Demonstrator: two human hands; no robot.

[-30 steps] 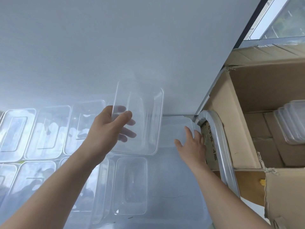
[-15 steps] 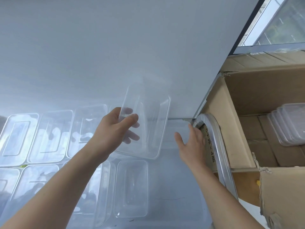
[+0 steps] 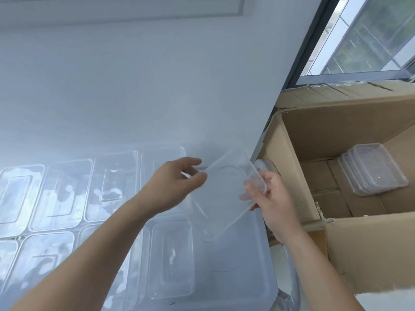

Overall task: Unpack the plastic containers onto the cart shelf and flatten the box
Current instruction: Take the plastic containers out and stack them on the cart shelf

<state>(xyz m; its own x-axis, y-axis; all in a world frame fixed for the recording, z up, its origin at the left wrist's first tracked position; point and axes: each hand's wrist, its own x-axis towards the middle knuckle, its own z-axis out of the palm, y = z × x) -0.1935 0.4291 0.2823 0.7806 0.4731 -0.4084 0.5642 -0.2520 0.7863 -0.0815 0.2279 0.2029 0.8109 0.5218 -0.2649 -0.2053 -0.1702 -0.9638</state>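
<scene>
1. Fingers (image 3: 195, 178) of left hand (image 3: 173, 187) pinch the far-left edge of a clear container (image 3: 224, 198).
2. Right hand (image 3: 272, 199) grips the container's right rim, fingers curled round it.
3. Container held tilted between both hands, over the right end of the shelf (image 3: 238, 279).
4. More containers (image 3: 114, 185) lie flat in two rows on the shelf, left of and nearer than the held one.
5. Box (image 3: 289, 176) stands open just right of the shelf; a stack (image 3: 374, 173) of containers lies inside, far right.
</scene>
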